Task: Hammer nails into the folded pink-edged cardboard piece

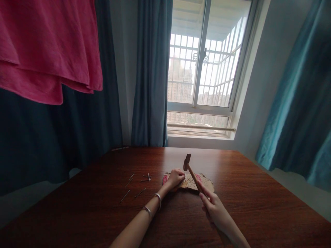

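My right hand (210, 204) is wrapped round the wooden handle of a hammer (192, 174). The hammer's head is raised just above the fingertips of my left hand (176, 178). Those fingertips pinch a thin nail (184, 174), which stands roughly upright over a piece of cardboard (191, 182). Many small holes dot the cardboard, its edges are ragged, and pink patches show on its left and right parts. My left hand rests on the cardboard's left side and covers some of it. Whether the nail's tip is in the cardboard I cannot tell.
Several loose nails (147, 178) lie to the left on the brown wooden table (103, 217). Behind the table are a window (204, 69) and a blue curtain (152, 75). A pink cloth (51, 51) hangs at the upper left.
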`<state>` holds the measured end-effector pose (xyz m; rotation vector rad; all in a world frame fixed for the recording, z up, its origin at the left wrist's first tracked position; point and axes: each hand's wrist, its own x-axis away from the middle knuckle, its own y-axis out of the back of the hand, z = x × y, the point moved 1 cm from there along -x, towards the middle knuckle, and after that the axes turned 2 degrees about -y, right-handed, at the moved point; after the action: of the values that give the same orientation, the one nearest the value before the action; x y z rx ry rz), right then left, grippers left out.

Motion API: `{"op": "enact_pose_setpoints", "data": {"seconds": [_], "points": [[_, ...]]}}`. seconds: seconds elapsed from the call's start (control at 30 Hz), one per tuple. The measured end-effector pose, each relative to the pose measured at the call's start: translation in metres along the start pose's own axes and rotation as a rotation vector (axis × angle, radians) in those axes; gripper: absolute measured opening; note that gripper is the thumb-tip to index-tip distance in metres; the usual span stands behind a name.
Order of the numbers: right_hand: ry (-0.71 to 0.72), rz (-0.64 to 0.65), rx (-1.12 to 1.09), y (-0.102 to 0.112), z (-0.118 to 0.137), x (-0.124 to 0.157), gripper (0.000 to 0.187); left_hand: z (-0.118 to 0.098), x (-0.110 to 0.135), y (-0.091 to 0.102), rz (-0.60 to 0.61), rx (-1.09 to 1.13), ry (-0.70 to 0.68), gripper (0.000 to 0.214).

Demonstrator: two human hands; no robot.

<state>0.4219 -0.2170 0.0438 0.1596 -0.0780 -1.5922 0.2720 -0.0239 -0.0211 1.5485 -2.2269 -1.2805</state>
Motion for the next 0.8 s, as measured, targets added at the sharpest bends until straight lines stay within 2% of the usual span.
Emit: {"op": "enact_pose_setpoints", "data": {"seconds": [0.2,0.43,0.67,0.8], "points": [[0.049,-0.004,-0.006,0.0,0.001,-0.001,0.062,0.0,0.0,0.0,-0.006,0.015,-0.01,0.022],[-0.054,0.025,0.003,-0.001,0.005,0.0,0.071,0.002,0.0,0.0,-0.011,0.002,-0.006,0.022],[0.027,0.015,-0.024,0.0,-0.003,-0.002,0.062,-0.001,0.001,0.001,-0.015,-0.029,-0.034,0.022],[-0.041,0.018,-0.014,0.002,-0.007,-0.003,0.064,-0.001,0.0,0.001,-0.013,-0.036,-0.035,0.022]]}}
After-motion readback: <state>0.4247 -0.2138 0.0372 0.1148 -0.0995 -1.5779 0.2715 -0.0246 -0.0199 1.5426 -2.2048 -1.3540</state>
